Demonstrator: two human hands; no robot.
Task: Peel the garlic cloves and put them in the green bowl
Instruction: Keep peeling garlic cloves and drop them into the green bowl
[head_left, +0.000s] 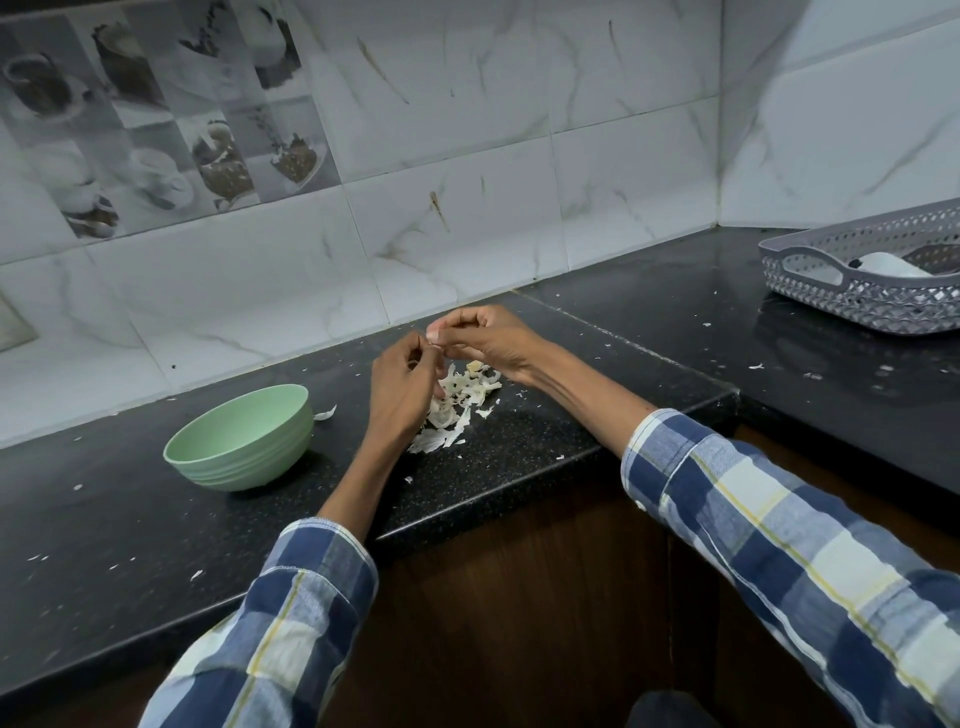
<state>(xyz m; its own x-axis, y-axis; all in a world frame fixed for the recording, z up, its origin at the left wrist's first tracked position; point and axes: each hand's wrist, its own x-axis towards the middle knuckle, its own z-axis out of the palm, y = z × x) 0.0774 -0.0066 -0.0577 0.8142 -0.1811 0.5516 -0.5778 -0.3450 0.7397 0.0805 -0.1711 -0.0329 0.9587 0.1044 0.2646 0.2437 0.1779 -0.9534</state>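
Two hands meet above the black table (519, 441), fingertips drawn together over a heap of white skins (457, 405). The left hand (402, 387) has its fingers curled and pinches something small at the point where the hands touch; the right hand (488, 338), raised a little higher, curls its fingers and thumb round the same small thing. It is most likely a clove (435, 340), though it is almost wholly hidden between the fingertips and cannot be made out clearly. The skins lie on the table just below and between the hands, with loose flakes scattered well beyond them across the dark surface. The bowl (241, 439), pale green, stands upright on the table to the left of the hands, near but apart from them; one white flake (325, 413) lies just beside its right rim. What the bowl holds cannot be seen from this angle. Both forearms come in from the lower edge in blue and white checked sleeves (779, 545) pushed up from the wrists. At far right a grey perforated basket (857, 280) sits on the table, well apart, with a white object (888, 265) inside it. Marbled white tiles (467, 156) cover the wall behind.
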